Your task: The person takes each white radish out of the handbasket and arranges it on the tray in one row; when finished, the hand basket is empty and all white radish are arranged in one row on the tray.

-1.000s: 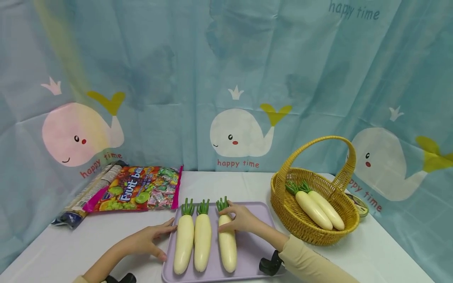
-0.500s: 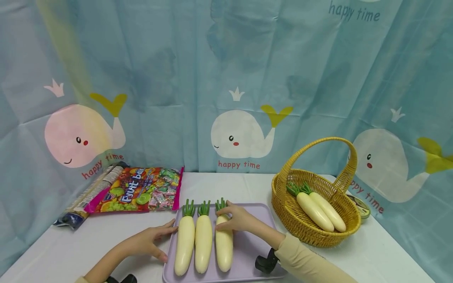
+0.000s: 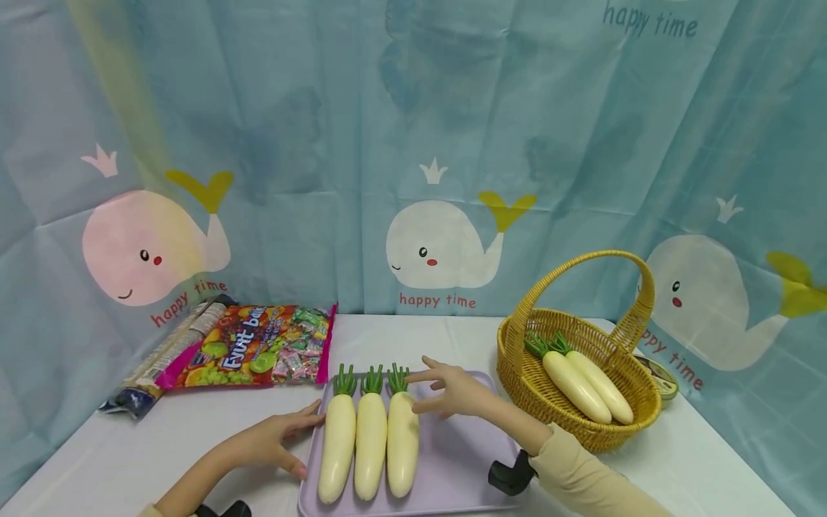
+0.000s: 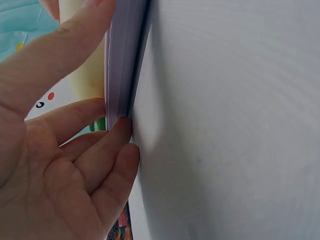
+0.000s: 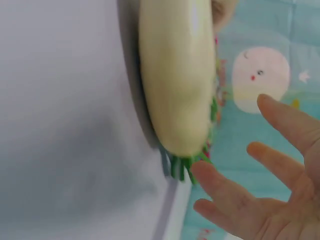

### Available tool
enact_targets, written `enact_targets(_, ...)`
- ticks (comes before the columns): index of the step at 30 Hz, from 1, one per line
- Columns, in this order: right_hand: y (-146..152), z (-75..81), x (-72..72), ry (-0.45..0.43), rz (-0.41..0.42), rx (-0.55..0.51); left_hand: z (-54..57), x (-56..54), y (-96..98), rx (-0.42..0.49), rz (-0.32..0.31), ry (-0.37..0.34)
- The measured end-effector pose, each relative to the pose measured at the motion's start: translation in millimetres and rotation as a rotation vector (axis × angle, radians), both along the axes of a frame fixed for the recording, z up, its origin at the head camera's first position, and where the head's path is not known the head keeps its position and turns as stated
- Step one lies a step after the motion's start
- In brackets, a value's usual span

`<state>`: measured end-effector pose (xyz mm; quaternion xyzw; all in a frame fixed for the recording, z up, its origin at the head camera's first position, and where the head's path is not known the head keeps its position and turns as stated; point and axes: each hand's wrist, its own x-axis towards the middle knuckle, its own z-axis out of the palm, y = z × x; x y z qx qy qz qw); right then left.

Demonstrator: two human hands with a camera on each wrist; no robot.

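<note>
Three white radishes with green tops lie side by side on a lilac tray: a left one, a middle one and a right one. My right hand hovers over the tray beside the right radish's top, fingers spread and holding nothing. In the right wrist view those fingers stand apart from the radish. My left hand rests at the tray's left edge; in the left wrist view its relaxed fingers touch the tray's rim.
A yellow wicker basket with a tall handle stands at the right, two more radishes inside it. Behind it is a round tin. At the back left lie a candy bag and a long packet. A whale-print curtain hangs behind.
The right radish has moved left, close to the middle one. My right hand has let go of it and drawn away to the right. My left hand has stayed at the tray's edge.
</note>
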<state>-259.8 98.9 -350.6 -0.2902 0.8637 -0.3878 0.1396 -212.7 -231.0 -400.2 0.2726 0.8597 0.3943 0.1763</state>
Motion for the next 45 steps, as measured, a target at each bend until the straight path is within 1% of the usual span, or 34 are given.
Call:
enact_targets(3, 18.6, 8.2, 1.4, -0.007, 0.026, -0.002, -0.4, -0.5, -0.3, -0.005, -0.003, 0.001)
enact_targets(8, 57.5, 21.0, 2.7, 0.027, 0.09, 0.043, -0.1, -0.3, 0.5, -0.005, 0.0, -0.004)
enact_targets(10, 73.4, 26.7, 3.4, 0.066, 0.114, 0.061, 0.6, 0.3, 1.1, -0.006, -0.001, -0.003)
enact_targets(15, 108.3, 41.4, 4.4, 0.153, 0.138, 0.054, 2.1, 0.2, 1.4, -0.008, 0.002, -0.007)
enact_targets(20, 134.3, 52.1, 4.3, 0.221, 0.174, 0.058, 2.4, 0.1, 0.8, 0.0, 0.005, -0.013)
enact_targets(23, 146.9, 56.7, 4.8, 0.254, 0.214, 0.067, 1.8, 0.2, 0.8, 0.007, 0.002, -0.014)
enact_targets(25, 155.4, 59.3, 4.8, 0.227, 0.223, 0.058, 1.5, 0.2, 0.8, 0.006, -0.003, -0.003)
enact_targets(26, 159.9, 60.8, 4.3, 0.189, 0.234, 0.043, 1.3, 0.1, 0.7, 0.005, -0.006, 0.002)
enact_targets(28, 170.1, 64.0, 2.8, 0.08, 0.243, 0.009, 1.1, -0.2, 0.6, -0.001, -0.008, 0.011)
enact_targets(31, 185.7, 69.0, -1.8, -0.057, 0.214, -0.02, 0.9, -0.7, 0.4, -0.01, -0.009, 0.014)
enact_targets(33, 194.5, 71.8, -6.1, -0.086, 0.162, -0.01, 1.0, -1.1, 0.4, -0.012, -0.005, 0.008)
enact_targets(37, 204.5, 74.1, -18.4, -0.062, 0.077, -0.028, 1.4, -1.7, 0.1, -0.016, -0.002, 0.016)
enact_targets(41, 208.5, 70.0, -31.6, -0.018, 0.028, -0.042, 1.1, -2.2, 0.1, -0.015, -0.003, 0.014)
enact_targets(43, 208.9, 66.7, -38.2, 0.021, -0.005, -0.009, 0.7, -2.1, 0.1, -0.016, 0.0, 0.007)
enact_targets(45, 208.5, 63.2, -45.3, 0.082, -0.039, 0.06, 0.3, -2.0, 0.0, -0.016, 0.006, -0.003)
